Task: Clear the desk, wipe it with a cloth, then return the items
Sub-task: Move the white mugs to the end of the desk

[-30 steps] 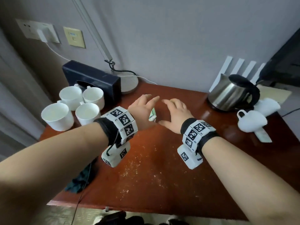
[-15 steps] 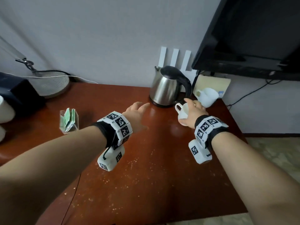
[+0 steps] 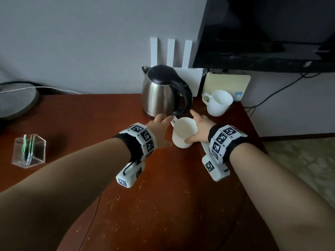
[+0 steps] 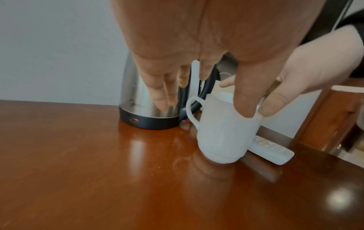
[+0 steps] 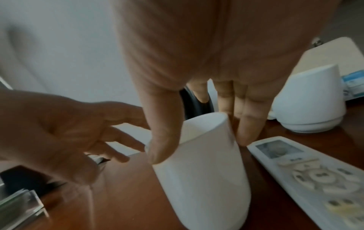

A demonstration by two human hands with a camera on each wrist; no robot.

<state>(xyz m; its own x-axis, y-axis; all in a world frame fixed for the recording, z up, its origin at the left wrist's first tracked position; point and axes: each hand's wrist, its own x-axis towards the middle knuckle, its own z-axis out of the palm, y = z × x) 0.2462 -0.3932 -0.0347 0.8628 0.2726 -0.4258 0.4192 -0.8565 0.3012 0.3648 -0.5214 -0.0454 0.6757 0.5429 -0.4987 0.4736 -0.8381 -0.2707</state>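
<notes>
Right hand (image 3: 200, 128) grip clamped on mug (image 3: 183, 132), left hand (image 3: 159, 127) fingers apart, kettle (image 3: 161, 93) behind, remote (image 5: 315, 175) beside

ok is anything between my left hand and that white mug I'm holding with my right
Nothing visible. The left hand hovers open beside the white ceramic mug, at its handle side; the right hand grips the opposite side.

My right hand (image 3: 200, 128) clamps thumb and fingers (thumb nearest me) around a cup, while my left hand (image 3: 159, 128) reaches forward, fingers loosely spread.
</notes>
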